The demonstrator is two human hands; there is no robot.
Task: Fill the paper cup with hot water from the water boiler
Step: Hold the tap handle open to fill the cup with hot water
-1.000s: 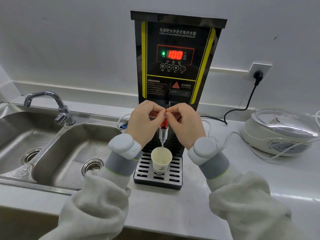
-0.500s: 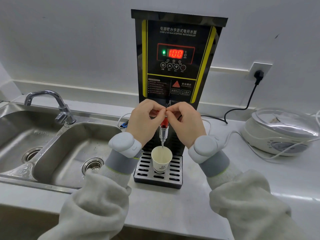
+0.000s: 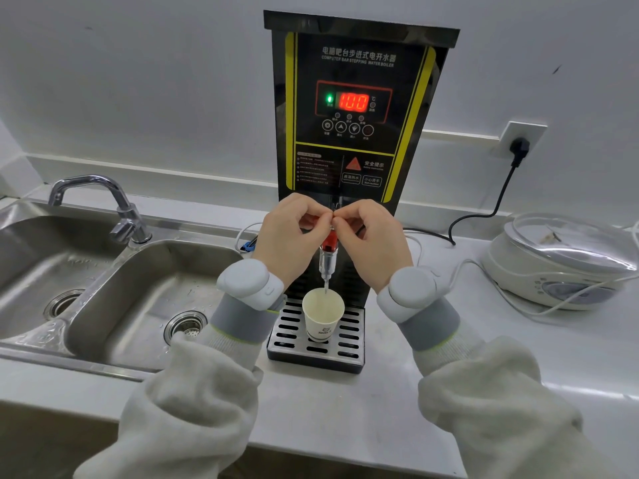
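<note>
Pale grey counter (image 3: 397,402), smooth and faintly glossy, against a plain white wall; a double stainless sink (image 3: 145,288) with chrome faucet (image 3: 103,202) at far left, a white lidded cooker (image 3: 563,267) with loose cables at right.

Item: water boiler (image 3: 356,133). Tall black box, yellow edge stripes, glossy front panel; red display reads 100 beside a green lamp. Its tap (image 3: 328,250) hangs low at the centre: red upper body, clear narrow nozzle below.

Item: paper cup (image 3: 323,314). White, tapered, thin-walled, small printed logo on the near side; stands upright on the slotted metal drip tray (image 3: 352,344), directly under the nozzle. A thin stream drops into it. Fill level hard to read; it looks low.

Item: left hand (image 3: 290,240) and right hand (image 3: 373,240). Both curled, fingertips pinched together from either side on the tap's small lever above the red body; the lever itself is mostly hidden. White band-mounted devices sit on both wrists, above fleecy light sleeves.

Handling note, judged: filling is under way. Hold the lever steady so the stream stays thin and centred; keep fingers above the red body, clear of nozzle and steam. Paper walls soften and conduct heat, so release well short of the rim, let dripping stop, then lift near the rim without squeezing.
</note>
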